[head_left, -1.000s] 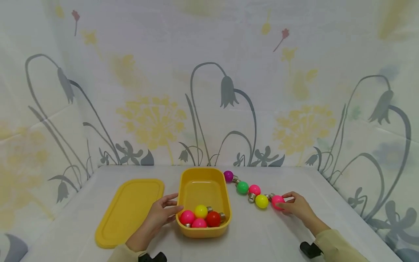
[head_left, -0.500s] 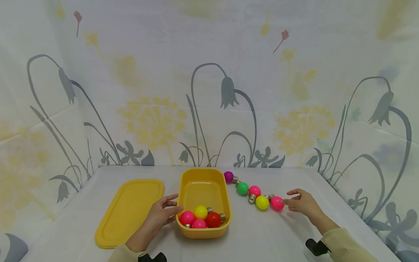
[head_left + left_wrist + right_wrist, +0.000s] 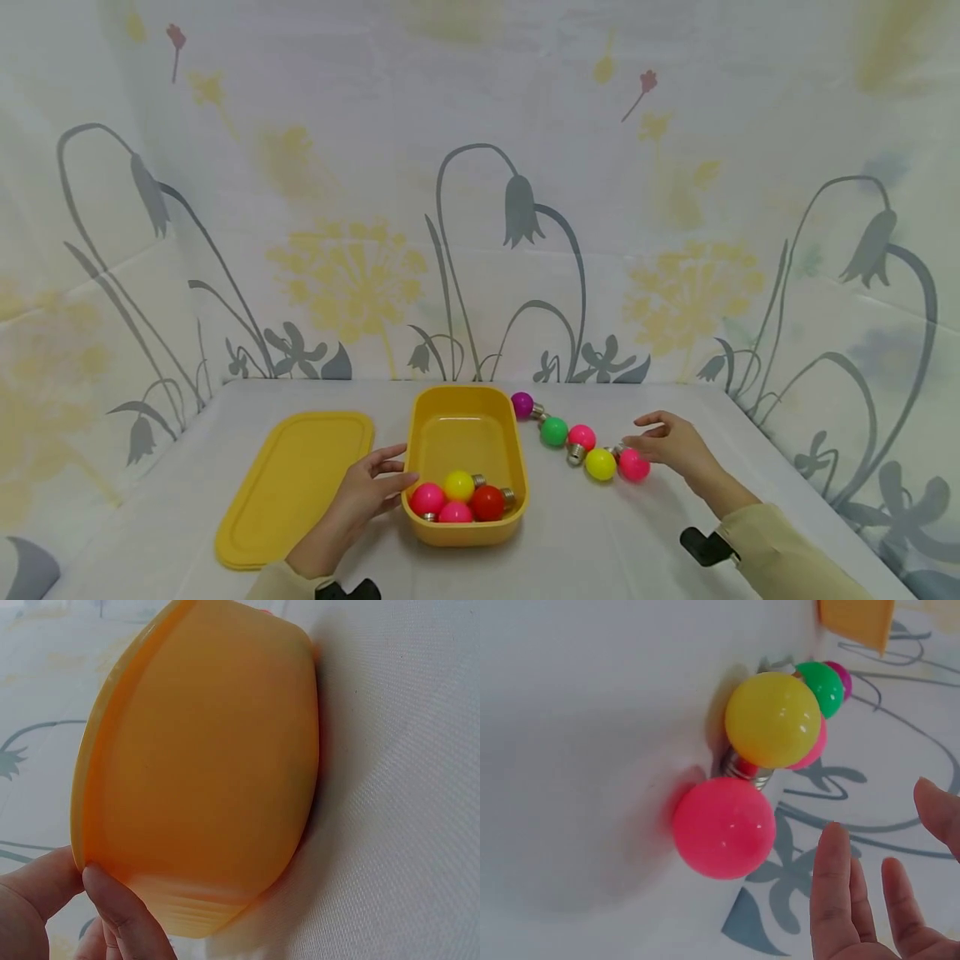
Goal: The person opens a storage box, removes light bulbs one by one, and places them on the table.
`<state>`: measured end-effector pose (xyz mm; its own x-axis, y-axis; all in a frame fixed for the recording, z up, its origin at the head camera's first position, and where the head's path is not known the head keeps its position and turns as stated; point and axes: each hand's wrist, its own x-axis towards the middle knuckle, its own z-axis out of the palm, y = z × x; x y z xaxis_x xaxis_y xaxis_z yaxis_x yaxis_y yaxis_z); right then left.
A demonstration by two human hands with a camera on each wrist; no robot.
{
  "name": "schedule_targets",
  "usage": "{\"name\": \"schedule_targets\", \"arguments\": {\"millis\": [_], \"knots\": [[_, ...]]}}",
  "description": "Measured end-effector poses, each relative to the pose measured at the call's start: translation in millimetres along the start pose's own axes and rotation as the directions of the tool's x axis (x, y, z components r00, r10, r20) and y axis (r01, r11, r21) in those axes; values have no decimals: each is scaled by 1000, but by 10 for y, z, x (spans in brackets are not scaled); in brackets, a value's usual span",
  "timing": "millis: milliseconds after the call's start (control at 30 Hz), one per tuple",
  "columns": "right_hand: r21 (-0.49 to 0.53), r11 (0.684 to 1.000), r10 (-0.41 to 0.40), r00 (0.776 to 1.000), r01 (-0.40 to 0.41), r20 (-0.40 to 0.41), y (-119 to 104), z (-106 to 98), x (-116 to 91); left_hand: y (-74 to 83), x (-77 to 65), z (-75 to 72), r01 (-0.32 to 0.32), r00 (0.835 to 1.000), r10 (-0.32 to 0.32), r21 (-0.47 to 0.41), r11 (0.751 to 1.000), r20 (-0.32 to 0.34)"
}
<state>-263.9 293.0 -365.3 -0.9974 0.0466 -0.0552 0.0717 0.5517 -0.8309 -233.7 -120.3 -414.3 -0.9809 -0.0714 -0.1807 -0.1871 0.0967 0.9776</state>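
My left hand [image 3: 369, 490] holds the rim of a yellow plastic box [image 3: 504, 454] at its left side; in the left wrist view the thumb and a finger pinch the rim [image 3: 82, 787]. Inside the box, at its near end, lie a yellow light bulb [image 3: 459, 485], a red one [image 3: 487, 503] and pink ones [image 3: 427, 498]. My right hand [image 3: 677, 448] hovers with fingers apart and nothing between them, just above and right of a pink bulb [image 3: 726, 829]. That bulb lies on the table beside a yellow bulb [image 3: 774, 720], its metal screw base turned away from me.
The bulb row runs back left with another pink bulb [image 3: 582, 437], a green one [image 3: 553, 432] and a purple one [image 3: 522, 405] near the box. A yellow lid [image 3: 296, 483] lies flat at left. Behind the white table [image 3: 570, 550] hangs a flower-printed cloth [image 3: 480, 100].
My right hand has let go of the nearest pink bulb, drawn back right, then come left and up above it. That bulb has shifted slightly. My left hand stays on the box.
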Motion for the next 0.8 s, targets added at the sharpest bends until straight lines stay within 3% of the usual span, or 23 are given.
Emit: {"name": "schedule_targets", "arguments": {"millis": [333,567,800], "knots": [[38,999,-12,1000,11,13,-157,188,89,2,3,20,4,1000,-4,9,1000,4],[69,995,-68,997,66,28,-278,326,152,2,-3,20,-1,1000,1,7,1000,-3],[28,997,-71,997,71,21,-412,483,201,19,-11,12,4,1000,-4,15,1000,-5]]}}
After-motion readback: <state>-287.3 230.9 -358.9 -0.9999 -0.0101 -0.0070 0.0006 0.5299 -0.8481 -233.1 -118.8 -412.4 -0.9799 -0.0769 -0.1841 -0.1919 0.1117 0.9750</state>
